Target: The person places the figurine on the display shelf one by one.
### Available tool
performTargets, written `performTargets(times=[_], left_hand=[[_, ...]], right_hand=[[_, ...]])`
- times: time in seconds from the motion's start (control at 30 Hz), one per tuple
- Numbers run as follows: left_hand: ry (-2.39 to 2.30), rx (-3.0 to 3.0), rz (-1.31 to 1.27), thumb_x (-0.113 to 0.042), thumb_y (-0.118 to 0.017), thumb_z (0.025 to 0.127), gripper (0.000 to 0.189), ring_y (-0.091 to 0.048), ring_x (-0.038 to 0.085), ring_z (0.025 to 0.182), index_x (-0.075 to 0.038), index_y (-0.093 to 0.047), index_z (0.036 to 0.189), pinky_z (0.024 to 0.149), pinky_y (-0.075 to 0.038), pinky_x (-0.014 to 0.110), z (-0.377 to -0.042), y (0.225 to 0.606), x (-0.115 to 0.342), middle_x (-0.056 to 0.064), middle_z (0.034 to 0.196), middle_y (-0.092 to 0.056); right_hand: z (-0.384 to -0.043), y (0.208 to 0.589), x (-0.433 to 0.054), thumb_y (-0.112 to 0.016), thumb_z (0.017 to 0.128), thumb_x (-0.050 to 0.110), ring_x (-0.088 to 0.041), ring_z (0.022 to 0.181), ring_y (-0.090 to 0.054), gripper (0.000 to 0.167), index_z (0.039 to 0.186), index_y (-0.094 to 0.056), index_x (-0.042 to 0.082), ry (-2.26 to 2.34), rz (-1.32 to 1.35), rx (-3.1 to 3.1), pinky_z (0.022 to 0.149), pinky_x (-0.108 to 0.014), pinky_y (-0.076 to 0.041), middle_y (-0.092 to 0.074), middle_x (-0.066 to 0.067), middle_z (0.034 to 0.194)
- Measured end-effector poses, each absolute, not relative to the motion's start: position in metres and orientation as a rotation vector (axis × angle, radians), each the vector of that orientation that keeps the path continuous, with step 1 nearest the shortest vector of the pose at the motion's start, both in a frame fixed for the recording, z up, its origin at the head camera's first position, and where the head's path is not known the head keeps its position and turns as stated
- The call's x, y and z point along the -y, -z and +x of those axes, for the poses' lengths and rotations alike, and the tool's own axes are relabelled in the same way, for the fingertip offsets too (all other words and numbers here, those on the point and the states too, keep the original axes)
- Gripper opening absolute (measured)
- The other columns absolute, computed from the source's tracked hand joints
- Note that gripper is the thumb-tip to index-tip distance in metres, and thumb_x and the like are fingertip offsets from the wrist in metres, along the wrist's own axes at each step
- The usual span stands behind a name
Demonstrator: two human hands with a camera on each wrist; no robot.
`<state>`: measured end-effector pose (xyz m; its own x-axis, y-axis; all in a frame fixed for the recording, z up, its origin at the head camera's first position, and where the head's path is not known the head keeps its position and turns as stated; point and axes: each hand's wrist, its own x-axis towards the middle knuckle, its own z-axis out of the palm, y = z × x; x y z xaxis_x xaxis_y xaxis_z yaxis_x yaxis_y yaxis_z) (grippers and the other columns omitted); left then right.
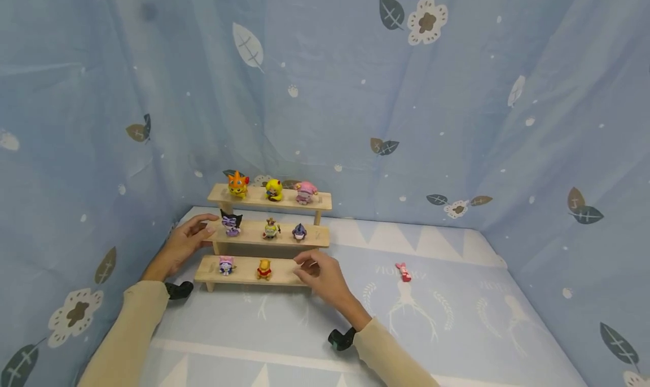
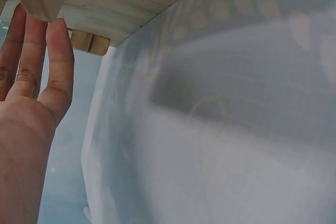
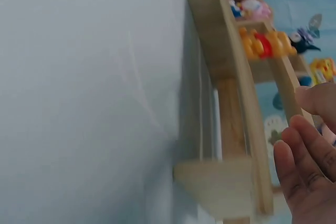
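A three-tier wooden display shelf (image 1: 284, 279) carries small toy figurines. My left hand (image 1: 185, 243) is at the left end of its middle tier; in the left wrist view the fairly straight fingers (image 2: 60, 59) reach up to the wood. My right hand (image 1: 325, 277) hovers by the right end of the bottom tier, fingers slightly bent and nothing between thumb and fingertips. Left of it on that tier stand a yellow bear figurine in a red shirt (image 1: 264, 269) and a pink-and-white figurine (image 1: 226, 265).
The middle tier bears a purple-and-black figurine (image 1: 231, 224), a green one (image 1: 271, 229) and a dark blue one (image 1: 299, 232). On top are orange (image 1: 237, 185), yellow-haired (image 1: 274, 190) and pink (image 1: 306, 192) figurines. A pink-and-red figurine (image 1: 403, 272) lies on the patterned tabletop (image 1: 457, 319). Blue curtains (image 1: 325, 116) surround everything.
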<state>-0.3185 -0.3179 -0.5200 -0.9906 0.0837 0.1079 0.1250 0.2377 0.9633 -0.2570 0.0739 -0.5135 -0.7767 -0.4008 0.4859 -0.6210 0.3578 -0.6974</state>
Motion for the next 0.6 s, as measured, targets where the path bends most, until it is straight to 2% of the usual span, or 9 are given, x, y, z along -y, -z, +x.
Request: performTargets(times=[0.17,0.3,0.6], left_hand=[[1.912,2.454,-0.193,-0.043,-0.063,0.102,0.055,-0.054,0.022,0.116,-0.020,-0.049,0.150,0.100,-0.052,0.053,-0.318,0.515,0.316,0.010,0.137,-0.049],[1.918,2.449,-0.198,-0.044,-0.064,0.102,0.056,-0.054,0.021,0.115,-0.019,-0.049,0.150,0.100,-0.052,0.052,-0.318,0.516,0.316,0.012,0.137,-0.049],[1.913,2.447,-0.201,-0.047,-0.064,0.101,0.055,-0.054,0.024,0.115,-0.022,-0.050,0.148,0.099,-0.053,0.053,-0.319,0.521,0.320,0.013,0.135,-0.050]], right_hand=[[-0.261,0.511,-0.106,-0.080,0.092,0.010,-0.015,0.092,-0.068,0.023,0.113,-0.071,0.011,-1.378,0.853,2.359,0.077,-0.031,-0.060,-0.071,0.002,0.108],[-0.263,0.514,-0.137,-0.080,0.091,0.010,-0.019,0.092,-0.069,0.023,0.113,-0.072,0.013,-1.410,0.778,2.315,0.075,-0.033,-0.060,-0.072,0.001,0.106],[-0.265,0.515,-0.204,-0.082,0.090,0.010,-0.017,0.090,-0.068,0.025,0.112,-0.072,0.007,-1.305,0.571,2.346,0.073,-0.025,-0.058,-0.073,-0.001,0.106]])
